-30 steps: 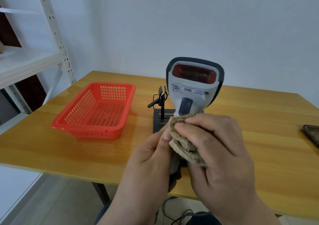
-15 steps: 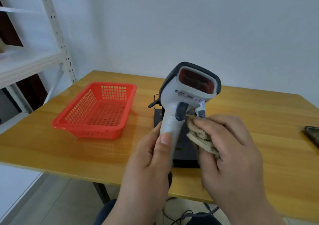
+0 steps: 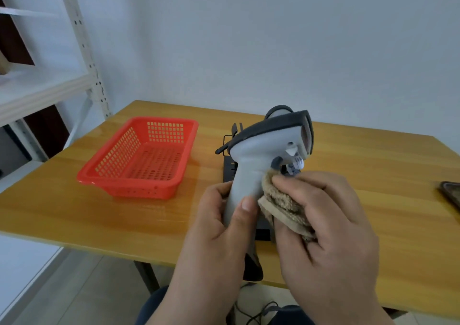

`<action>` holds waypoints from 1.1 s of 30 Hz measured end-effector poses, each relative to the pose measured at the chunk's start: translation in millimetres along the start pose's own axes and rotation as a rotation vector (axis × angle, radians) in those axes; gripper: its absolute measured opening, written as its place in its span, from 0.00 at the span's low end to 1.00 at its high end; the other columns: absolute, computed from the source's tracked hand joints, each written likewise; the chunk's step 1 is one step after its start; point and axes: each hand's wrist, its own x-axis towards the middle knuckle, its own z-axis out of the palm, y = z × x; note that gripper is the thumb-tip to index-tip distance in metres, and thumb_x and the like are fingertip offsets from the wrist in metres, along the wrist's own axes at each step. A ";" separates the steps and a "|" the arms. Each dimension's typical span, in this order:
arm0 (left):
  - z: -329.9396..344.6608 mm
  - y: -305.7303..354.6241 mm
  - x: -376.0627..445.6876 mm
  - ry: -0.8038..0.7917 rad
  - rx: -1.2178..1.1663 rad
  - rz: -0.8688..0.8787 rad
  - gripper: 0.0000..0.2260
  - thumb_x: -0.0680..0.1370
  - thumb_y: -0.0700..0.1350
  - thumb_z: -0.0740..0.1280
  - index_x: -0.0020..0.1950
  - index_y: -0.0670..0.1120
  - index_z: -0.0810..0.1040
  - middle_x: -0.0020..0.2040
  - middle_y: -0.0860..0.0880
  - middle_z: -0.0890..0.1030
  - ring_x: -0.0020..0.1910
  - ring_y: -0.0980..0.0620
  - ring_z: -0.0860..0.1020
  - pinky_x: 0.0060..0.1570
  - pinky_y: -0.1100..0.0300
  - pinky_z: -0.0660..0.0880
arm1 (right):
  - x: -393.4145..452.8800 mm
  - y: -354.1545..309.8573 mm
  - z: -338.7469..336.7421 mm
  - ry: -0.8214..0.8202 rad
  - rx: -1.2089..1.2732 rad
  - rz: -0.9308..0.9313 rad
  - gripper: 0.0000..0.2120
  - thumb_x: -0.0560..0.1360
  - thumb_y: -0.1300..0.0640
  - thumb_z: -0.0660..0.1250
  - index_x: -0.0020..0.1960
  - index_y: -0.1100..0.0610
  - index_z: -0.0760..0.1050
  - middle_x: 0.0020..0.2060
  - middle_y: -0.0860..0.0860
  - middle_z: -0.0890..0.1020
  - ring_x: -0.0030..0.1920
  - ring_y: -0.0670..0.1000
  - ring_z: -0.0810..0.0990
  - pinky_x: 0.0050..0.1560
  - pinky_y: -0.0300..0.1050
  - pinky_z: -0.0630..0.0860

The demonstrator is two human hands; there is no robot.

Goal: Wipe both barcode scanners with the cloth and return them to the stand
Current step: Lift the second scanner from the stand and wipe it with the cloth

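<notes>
My left hand grips the handle of a grey barcode scanner with a black rim, held upright above the table. Its window now faces right. My right hand holds a folded beige cloth and presses it against the right side of the handle, just below the trigger. Behind the scanner stands the black stand, mostly hidden by the scanner and my hands. A second scanner is not clearly visible.
A red plastic basket sits on the wooden table to the left of the stand. A dark flat object lies at the right edge. A white metal shelf stands at the far left. Cables hang below the table.
The scanner has been turned so its window swings from facing me toward the right. The cloth has moved from the front of the handle to its right side.
</notes>
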 end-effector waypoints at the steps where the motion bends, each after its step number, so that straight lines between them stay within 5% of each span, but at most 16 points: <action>1: 1.0 2.0 -1.5 -0.009 0.018 0.015 0.18 0.65 0.66 0.62 0.51 0.62 0.74 0.41 0.52 0.84 0.36 0.52 0.82 0.34 0.54 0.78 | 4.0 -1.3 -0.6 0.019 -0.027 -0.027 0.12 0.72 0.66 0.67 0.55 0.64 0.81 0.49 0.56 0.78 0.49 0.52 0.78 0.51 0.38 0.74; 6: 4.2 5.7 -7.4 -0.006 0.136 0.125 0.15 0.69 0.64 0.61 0.54 0.62 0.72 0.45 0.63 0.81 0.34 0.59 0.80 0.31 0.58 0.78 | 14.8 -5.5 2.6 -0.023 -0.104 -0.096 0.13 0.74 0.64 0.62 0.54 0.64 0.82 0.49 0.57 0.81 0.49 0.56 0.78 0.55 0.43 0.74; 12: -0.7 -4.6 -9.7 0.027 0.220 0.249 0.15 0.72 0.63 0.61 0.58 0.68 0.68 0.45 0.59 0.80 0.39 0.59 0.79 0.33 0.65 0.72 | 16.1 5.0 -11.6 -0.148 -0.166 -0.178 0.14 0.75 0.68 0.61 0.55 0.64 0.82 0.49 0.57 0.81 0.48 0.57 0.78 0.54 0.46 0.74; 18: 2.5 -1.8 -7.4 0.042 0.291 0.345 0.18 0.76 0.59 0.61 0.64 0.59 0.69 0.47 0.56 0.81 0.40 0.56 0.79 0.33 0.65 0.73 | 16.4 -2.5 -6.4 -0.056 -0.103 -0.173 0.14 0.80 0.63 0.58 0.55 0.65 0.82 0.51 0.58 0.81 0.50 0.56 0.78 0.57 0.43 0.74; 25: -0.3 7.0 -2.1 0.064 -0.268 -0.088 0.10 0.72 0.58 0.68 0.51 0.57 0.78 0.31 0.49 0.80 0.27 0.49 0.76 0.26 0.55 0.71 | -2.4 9.1 -11.4 -0.247 -0.088 -0.113 0.15 0.70 0.65 0.62 0.53 0.62 0.82 0.48 0.54 0.80 0.46 0.54 0.78 0.50 0.41 0.74; 29: 0.6 11.1 -1.2 -0.071 -0.589 -0.208 0.20 0.68 0.53 0.72 0.53 0.42 0.75 0.31 0.41 0.77 0.24 0.47 0.70 0.30 0.57 0.66 | 3.2 2.7 -7.7 -0.065 0.110 0.125 0.14 0.71 0.62 0.64 0.55 0.57 0.80 0.48 0.47 0.79 0.50 0.40 0.77 0.51 0.25 0.69; 33: -0.9 11.2 -4.5 -0.282 -0.784 -0.338 0.27 0.58 0.48 0.80 0.52 0.42 0.74 0.31 0.43 0.74 0.24 0.50 0.71 0.33 0.60 0.68 | 2.7 -3.7 2.9 0.000 0.155 0.108 0.12 0.71 0.65 0.63 0.53 0.59 0.78 0.48 0.47 0.77 0.52 0.40 0.76 0.52 0.26 0.68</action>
